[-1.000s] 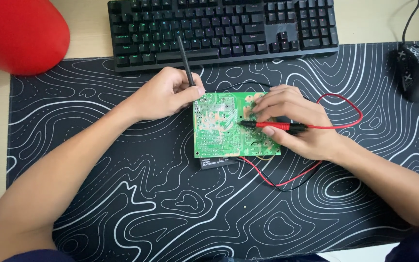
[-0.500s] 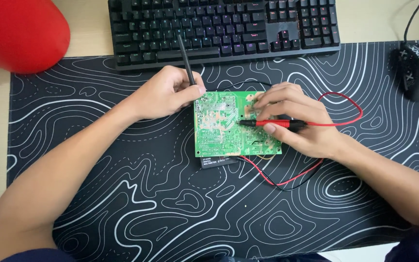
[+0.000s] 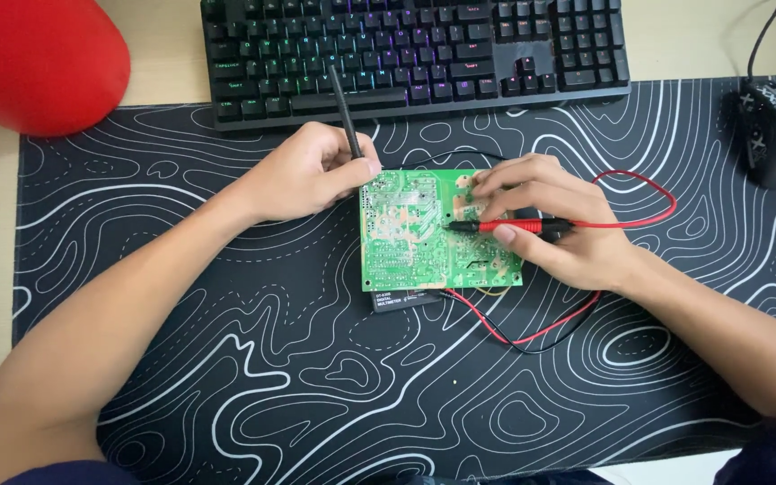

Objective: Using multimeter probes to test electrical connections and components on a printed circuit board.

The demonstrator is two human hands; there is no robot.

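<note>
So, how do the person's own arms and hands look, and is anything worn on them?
Both forearms are bare up to the lower edge of the picture. The left hand and the right hand have no gloves, and no ring, watch or bracelet can be seen on them. Dark blue cloth shows at the two lower corners; whether it is sleeves or other clothing cannot be told.

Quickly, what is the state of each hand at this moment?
Left hand: closed, holding the black probe upright at the green circuit board.
Right hand: closed, holding the red probe flat over the board.
</note>
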